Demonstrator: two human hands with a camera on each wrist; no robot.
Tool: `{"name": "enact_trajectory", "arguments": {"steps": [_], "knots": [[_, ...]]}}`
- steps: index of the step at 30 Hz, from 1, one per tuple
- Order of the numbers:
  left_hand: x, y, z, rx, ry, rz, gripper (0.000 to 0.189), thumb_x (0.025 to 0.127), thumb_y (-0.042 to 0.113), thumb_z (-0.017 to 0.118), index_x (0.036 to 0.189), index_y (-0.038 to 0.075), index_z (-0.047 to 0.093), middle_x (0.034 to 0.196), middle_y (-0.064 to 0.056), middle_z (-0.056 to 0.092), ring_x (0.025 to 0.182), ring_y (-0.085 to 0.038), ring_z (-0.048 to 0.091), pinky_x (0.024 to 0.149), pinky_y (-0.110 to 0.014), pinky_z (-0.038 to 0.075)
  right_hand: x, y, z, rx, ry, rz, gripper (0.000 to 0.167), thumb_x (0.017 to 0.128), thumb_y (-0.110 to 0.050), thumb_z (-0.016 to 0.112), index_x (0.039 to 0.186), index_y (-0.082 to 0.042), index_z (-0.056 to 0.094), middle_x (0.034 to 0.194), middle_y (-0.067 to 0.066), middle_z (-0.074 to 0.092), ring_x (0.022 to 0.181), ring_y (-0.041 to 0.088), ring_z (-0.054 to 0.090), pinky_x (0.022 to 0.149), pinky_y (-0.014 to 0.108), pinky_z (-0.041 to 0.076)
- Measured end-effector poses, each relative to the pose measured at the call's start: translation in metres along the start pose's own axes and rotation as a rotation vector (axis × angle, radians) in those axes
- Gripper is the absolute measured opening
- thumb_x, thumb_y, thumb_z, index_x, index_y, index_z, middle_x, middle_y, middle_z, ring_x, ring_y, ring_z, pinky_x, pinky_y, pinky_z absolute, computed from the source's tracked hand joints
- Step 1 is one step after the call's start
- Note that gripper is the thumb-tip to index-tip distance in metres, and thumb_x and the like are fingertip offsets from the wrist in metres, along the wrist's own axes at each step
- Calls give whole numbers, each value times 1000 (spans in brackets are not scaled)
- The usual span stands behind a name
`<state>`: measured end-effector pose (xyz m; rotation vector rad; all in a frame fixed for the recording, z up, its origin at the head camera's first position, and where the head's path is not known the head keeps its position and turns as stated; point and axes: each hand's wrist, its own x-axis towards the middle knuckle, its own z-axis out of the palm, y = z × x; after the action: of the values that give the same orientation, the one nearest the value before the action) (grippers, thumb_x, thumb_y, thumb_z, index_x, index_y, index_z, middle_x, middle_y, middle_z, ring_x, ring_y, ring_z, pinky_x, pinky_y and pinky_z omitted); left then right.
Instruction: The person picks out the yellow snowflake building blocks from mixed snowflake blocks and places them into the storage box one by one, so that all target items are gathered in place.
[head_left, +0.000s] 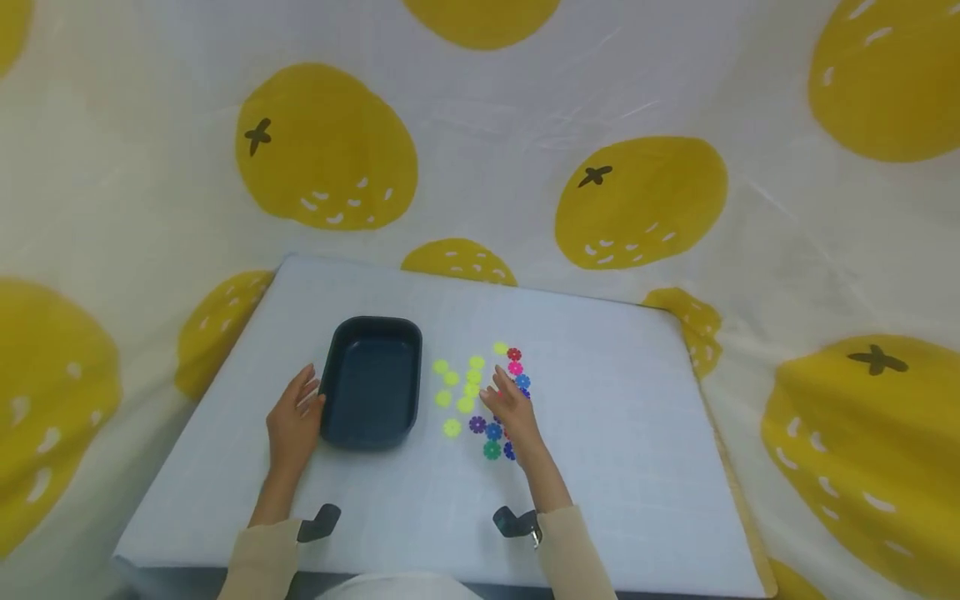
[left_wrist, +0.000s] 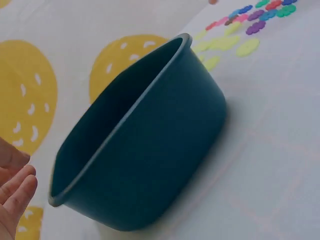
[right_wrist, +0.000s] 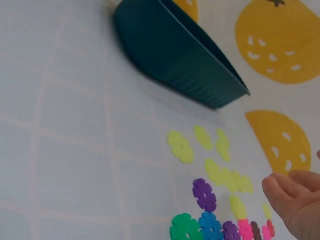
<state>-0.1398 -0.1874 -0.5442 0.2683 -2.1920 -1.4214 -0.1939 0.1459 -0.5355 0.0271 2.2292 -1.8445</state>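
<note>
A dark teal rectangular tub (head_left: 372,383) stands on the table, with its inside bare. Close by its left rim is my left hand (head_left: 294,425), fingers loosely extended and nothing held; in the left wrist view its fingertips (left_wrist: 25,182) appear slightly apart from the tub. My right hand (head_left: 514,414) hovers over flower-shaped plastic discs, fingers relaxed, with no disc visible in it. Several yellow flower discs (head_left: 452,427) lie between the tub and that hand. Under and around it are purple (head_left: 477,425), green (head_left: 492,450), blue and red ones, some hidden by the hand.
A white cloth (head_left: 615,433) covers the table, whose wooden right edge (head_left: 735,492) shows. Behind hangs a curtain (head_left: 487,125) printed with yellow fruit. A dark strap mount (head_left: 516,523) sits at each wrist.
</note>
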Motion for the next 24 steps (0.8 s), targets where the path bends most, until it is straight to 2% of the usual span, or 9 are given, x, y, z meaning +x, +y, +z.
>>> {"name": "enact_trajectory", "arguments": {"steps": [2,6,9,11,14,16,20,24], "knots": [[-4,-3,-2,-48,49,-45,49,89,-11,63,137,-2,55,133,-23,61,114,-36,64,86,-1,43,-1,6,0,24,9,18,70,94,-43,65,155,-32,32,161,2,34,144,29,39,116,53,33],[-9,-10,-4,-143,107,-153,48,86,-13,66,133,-3,59,124,-26,66,100,-6,69,82,-3,48,-1,16,0,83,4,29,67,94,-44,65,153,-34,35,159,3,36,143,29,40,114,45,38],[-10,-13,-5,-252,134,-247,46,84,-15,67,129,-7,60,116,-21,71,89,8,66,78,-6,52,1,18,2,146,-13,29,68,94,-44,65,154,-31,35,160,6,35,143,29,40,114,41,39],[-9,-15,-3,-309,137,-312,44,85,-15,67,128,-9,59,110,-9,74,86,9,67,77,-7,53,1,17,1,184,-18,30,67,95,-42,64,154,-30,35,160,7,34,144,29,39,114,41,38],[-8,-17,-1,-345,144,-395,38,86,-12,68,124,-11,61,97,12,74,83,10,67,76,-7,52,0,17,0,228,-24,39,64,97,-37,62,154,-27,35,161,10,33,144,30,39,115,42,37],[-8,-19,-1,-377,151,-429,36,86,-10,68,121,-12,62,88,20,73,80,10,67,75,-6,52,0,17,0,245,-28,47,62,98,-34,61,154,-27,35,161,10,33,143,29,40,116,42,36],[-7,-21,-1,-439,169,-477,34,86,-10,69,119,-15,62,78,23,72,76,9,68,72,-7,53,1,17,-1,253,-42,42,61,100,-32,58,155,-25,33,160,12,33,142,27,43,115,40,37],[-5,-21,-2,-451,178,-505,34,86,-9,70,118,-15,62,76,24,71,75,8,68,72,-7,53,2,15,-1,245,-34,35,58,101,-33,56,155,-25,34,160,11,35,140,25,46,114,39,38]]}}
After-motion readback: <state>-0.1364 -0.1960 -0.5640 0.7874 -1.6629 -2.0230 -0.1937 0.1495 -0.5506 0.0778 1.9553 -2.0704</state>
